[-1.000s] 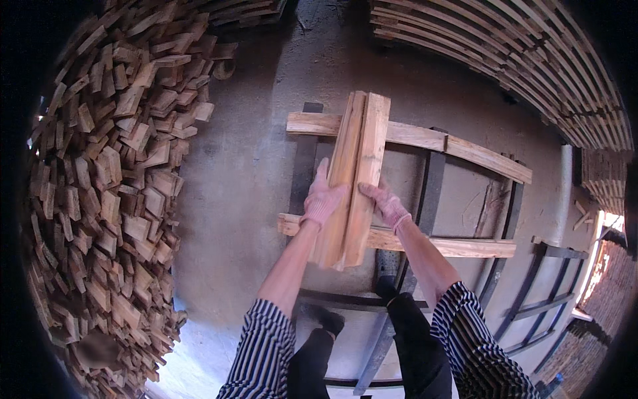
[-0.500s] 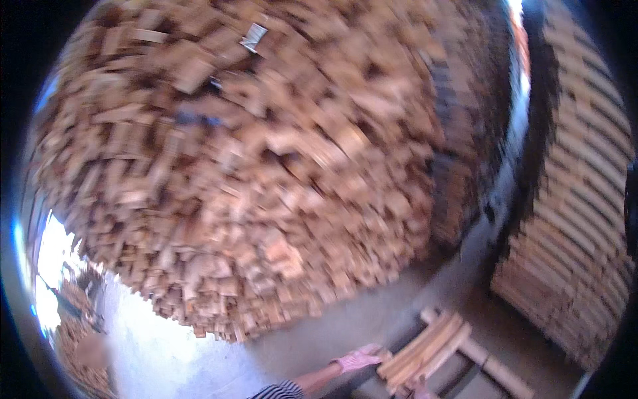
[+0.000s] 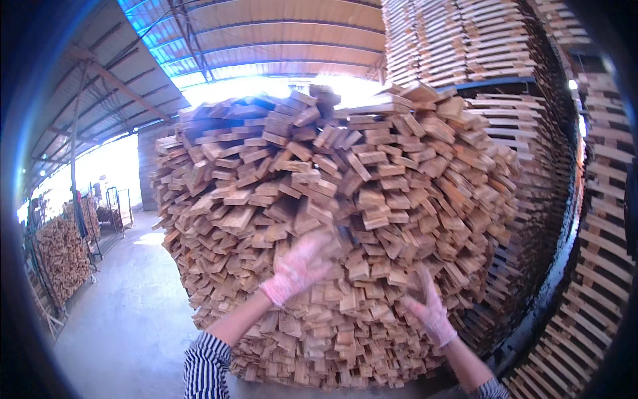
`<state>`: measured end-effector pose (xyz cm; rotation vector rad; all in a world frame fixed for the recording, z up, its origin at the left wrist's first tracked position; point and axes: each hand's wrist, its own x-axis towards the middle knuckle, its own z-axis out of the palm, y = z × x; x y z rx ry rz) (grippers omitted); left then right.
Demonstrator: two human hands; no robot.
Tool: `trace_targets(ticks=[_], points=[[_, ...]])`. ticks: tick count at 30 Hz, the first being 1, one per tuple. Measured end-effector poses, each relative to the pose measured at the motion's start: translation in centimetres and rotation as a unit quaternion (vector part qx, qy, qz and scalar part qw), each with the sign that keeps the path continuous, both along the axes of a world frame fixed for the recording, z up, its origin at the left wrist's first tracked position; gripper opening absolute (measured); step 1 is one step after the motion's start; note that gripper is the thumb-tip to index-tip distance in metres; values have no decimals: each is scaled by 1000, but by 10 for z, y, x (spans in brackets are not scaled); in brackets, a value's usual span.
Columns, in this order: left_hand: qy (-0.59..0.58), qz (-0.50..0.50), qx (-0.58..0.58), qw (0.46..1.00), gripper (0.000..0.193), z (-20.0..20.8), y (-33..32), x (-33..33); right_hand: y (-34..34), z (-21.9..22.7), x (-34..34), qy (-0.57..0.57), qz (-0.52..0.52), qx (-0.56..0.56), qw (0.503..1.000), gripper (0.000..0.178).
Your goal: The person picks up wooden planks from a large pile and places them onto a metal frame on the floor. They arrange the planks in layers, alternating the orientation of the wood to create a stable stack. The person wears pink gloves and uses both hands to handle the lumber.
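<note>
A tall pile of short wooden boards (image 3: 332,306), their cut ends facing me, fills the middle of the view. My left hand (image 3: 299,267), in a pink-and-white glove, reaches up to the middle of the pile; its fingers look stretched out, though their tips are blurred. Whether it touches a board end there cannot be made out. Lower and to the right, my gloved right hand (image 3: 432,312) is open in front of the pile, thumb apart from the raised fingers. Nothing shows in its grasp.
Slatted wooden stacks (image 3: 512,126) rise behind the pile at right, and another (image 3: 598,253) runs along the right edge. A concrete floor (image 3: 126,292) stretches to the left, past a smaller wood heap (image 3: 63,256) and metal frames (image 3: 119,209). A metal roof (image 3: 266,43) spans above.
My view has swung up from the lower right, where my hands were at several boards on a wooden stand. Both hands are now raised before the pile, and the stand is out of view.
</note>
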<state>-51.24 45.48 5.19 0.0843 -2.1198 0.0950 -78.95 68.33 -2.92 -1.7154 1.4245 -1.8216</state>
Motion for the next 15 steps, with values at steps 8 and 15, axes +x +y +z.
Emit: trace_targets(ticks=[8,15], points=[[191,141,-169,957,60,166,-68,52,-126,276,119,445,-323,-263,793,100],[239,254,-193,917,104,254,-119,37,-224,409,174,622,-529,-115,566,118]])
